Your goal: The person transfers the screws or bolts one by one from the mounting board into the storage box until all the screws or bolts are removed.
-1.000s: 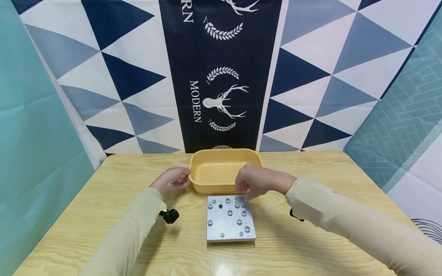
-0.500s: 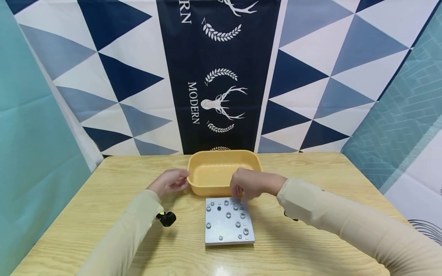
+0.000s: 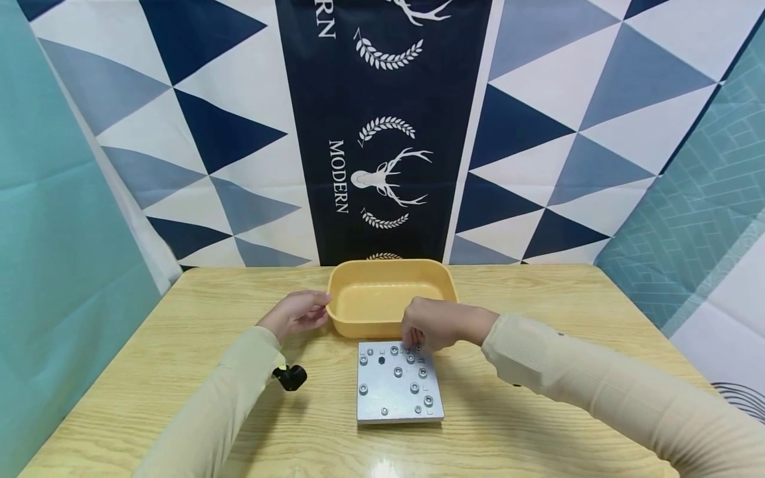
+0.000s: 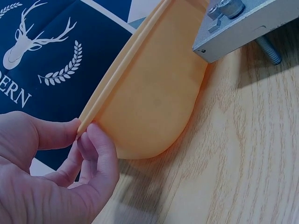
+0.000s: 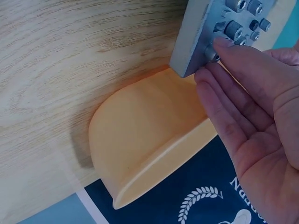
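Observation:
A grey metal plate (image 3: pixel 388 392) carrying several socket-head bolts lies in front of a yellow bin (image 3: pixel 370 328). The left hand (image 3: pixel 301 312) pinches the bin's left rim between thumb and fingers, as the left wrist view shows on the bin (image 4: pixel 149 93). At the plate's back right corner, the right hand (image 3: pixel 439 323) is bent down over the bolts. In the right wrist view its thumb and fingers pinch a bolt (image 5: pixel 211 53) at the plate's edge. A threaded shank (image 4: pixel 268 50) sticks out beneath the plate in the left wrist view.
The wooden table (image 3: pixel 209 332) runs back to a patterned cloth (image 3: pixel 382 133) hanging behind the bin. A black wrist-worn device (image 3: pixel 291 377) hangs at the left sleeve. Teal cloth (image 3: pixel 60 265) hangs at the left side.
The right hand has moved a little left and down, from the plate's right corner to over its back edge. The left hand has stayed on the bin's rim.

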Motion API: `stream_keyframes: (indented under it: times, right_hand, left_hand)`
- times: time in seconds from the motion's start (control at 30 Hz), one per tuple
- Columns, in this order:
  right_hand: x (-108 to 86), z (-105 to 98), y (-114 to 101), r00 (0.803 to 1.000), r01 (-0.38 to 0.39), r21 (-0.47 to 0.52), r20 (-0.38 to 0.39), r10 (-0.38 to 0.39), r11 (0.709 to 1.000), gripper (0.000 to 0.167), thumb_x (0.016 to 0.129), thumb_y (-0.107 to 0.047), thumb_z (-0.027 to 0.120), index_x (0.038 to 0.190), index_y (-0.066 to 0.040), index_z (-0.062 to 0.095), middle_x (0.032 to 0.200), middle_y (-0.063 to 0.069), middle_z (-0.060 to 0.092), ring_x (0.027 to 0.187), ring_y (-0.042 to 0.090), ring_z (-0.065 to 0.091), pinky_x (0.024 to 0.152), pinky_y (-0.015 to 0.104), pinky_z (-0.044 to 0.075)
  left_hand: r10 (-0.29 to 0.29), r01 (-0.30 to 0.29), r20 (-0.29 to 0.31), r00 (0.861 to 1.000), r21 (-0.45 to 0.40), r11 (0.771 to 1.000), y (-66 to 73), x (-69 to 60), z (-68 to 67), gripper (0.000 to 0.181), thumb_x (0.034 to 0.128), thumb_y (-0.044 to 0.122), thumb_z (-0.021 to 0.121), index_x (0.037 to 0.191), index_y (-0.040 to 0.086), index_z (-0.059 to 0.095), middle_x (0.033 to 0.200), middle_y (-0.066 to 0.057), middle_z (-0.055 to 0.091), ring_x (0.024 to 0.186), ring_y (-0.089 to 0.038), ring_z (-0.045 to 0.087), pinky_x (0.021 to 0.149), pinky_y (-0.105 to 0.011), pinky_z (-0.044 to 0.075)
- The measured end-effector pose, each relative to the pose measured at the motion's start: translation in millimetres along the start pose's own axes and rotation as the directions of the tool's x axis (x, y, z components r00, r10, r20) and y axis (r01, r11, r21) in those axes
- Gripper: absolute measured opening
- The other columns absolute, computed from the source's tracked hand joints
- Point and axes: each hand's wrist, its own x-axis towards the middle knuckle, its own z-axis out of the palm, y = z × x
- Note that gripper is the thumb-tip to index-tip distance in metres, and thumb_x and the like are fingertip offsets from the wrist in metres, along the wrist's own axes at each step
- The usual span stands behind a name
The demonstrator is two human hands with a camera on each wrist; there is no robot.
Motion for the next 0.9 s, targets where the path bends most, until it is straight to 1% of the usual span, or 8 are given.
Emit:
stream_keyframes:
  times: [0.23, 0.37, 0.5, 0.67, 0.77, 0.9]
  right_hand:
    - [-1.6, 3.0, 1.7, 0.999, 0.023, -0.008, -0.023, -0.024, 1.0, 0.022, 0.071, 0.001, 0.081, 0.09, -0.01, 0.077, 0.083, 0.0, 0.075, 0.071, 0.004, 0.066, 0.064, 0.012, 0.052]
    - [-2.5, 4.7, 1.0, 0.998, 0.038, -0.003, -0.048, -0.038, 0.999, 0.019, 0.071, 0.002, 0.08, 0.087, -0.009, 0.076, 0.081, 0.0, 0.074, 0.068, 0.003, 0.064, 0.062, 0.011, 0.051]
    - [-5.0, 4.8, 1.0, 0.997, 0.038, 0.013, -0.071, -0.037, 0.999, 0.017, 0.072, 0.003, 0.078, 0.084, -0.009, 0.076, 0.079, 0.0, 0.074, 0.066, 0.002, 0.061, 0.06, 0.011, 0.05]
    - [-7.6, 7.1, 3.1, 0.995, 0.035, 0.032, -0.09, -0.032, 0.999, 0.016, 0.075, 0.001, 0.076, 0.088, -0.009, 0.077, 0.081, -0.001, 0.074, 0.065, 0.0, 0.058, 0.06, 0.01, 0.049]
    - [-9.0, 9.5, 4.7, 0.994, 0.049, 0.024, -0.103, -0.046, 0.999, 0.016, 0.076, 0.001, 0.076, 0.089, -0.009, 0.077, 0.082, 0.0, 0.074, 0.066, 0.001, 0.058, 0.06, 0.01, 0.049]
    - [-10.6, 12.9, 6.7, 0.989, 0.088, -0.006, -0.115, -0.088, 0.996, 0.017, 0.076, 0.004, 0.074, 0.088, -0.009, 0.076, 0.081, 0.0, 0.072, 0.067, 0.003, 0.058, 0.06, 0.01, 0.047]
  left_hand:
    - [0.003, -0.003, 0.006, 1.0, -0.002, 1.0, -0.4, 0.8, -1.0, 0.04, 0.0979, 0.01, 0.053, 0.135, 0.0, 0.044, 0.085, -0.001, 0.056, 0.073, -0.007, 0.052, 0.061, -0.012, 0.05]
    - [0.002, -0.002, 0.001, 1.0, 0.001, 1.0, -0.8, 1.3, 0.0, 0.04, 0.0977, 0.009, 0.053, 0.135, 0.0, 0.044, 0.086, -0.002, 0.055, 0.074, -0.007, 0.052, 0.061, -0.012, 0.05]
    - [-0.001, 0.001, -0.006, 1.0, 0.012, 1.0, -0.2, 2.0, 1.2, 0.04, 0.0976, 0.009, 0.053, 0.135, 0.001, 0.044, 0.086, -0.002, 0.055, 0.073, -0.007, 0.053, 0.06, -0.012, 0.05]
    - [-0.002, 0.002, -0.004, 1.0, 0.023, 1.0, 1.4, 2.0, 0.8, 0.04, 0.0981, 0.01, 0.052, 0.136, 0.0, 0.044, 0.085, -0.001, 0.055, 0.072, -0.007, 0.053, 0.06, -0.012, 0.05]
    - [-0.006, 0.006, -0.002, 1.0, 0.023, 1.0, 2.2, 1.4, 1.0, 0.039, 0.0983, 0.01, 0.052, 0.136, 0.001, 0.043, 0.085, -0.001, 0.055, 0.072, -0.007, 0.052, 0.06, -0.012, 0.049]
    - [-0.011, 0.011, -0.003, 1.0, 0.022, 1.0, 1.8, 1.0, 0.8, 0.04, 0.0984, 0.01, 0.052, 0.136, 0.001, 0.043, 0.087, -0.002, 0.054, 0.073, -0.006, 0.052, 0.06, -0.012, 0.049]
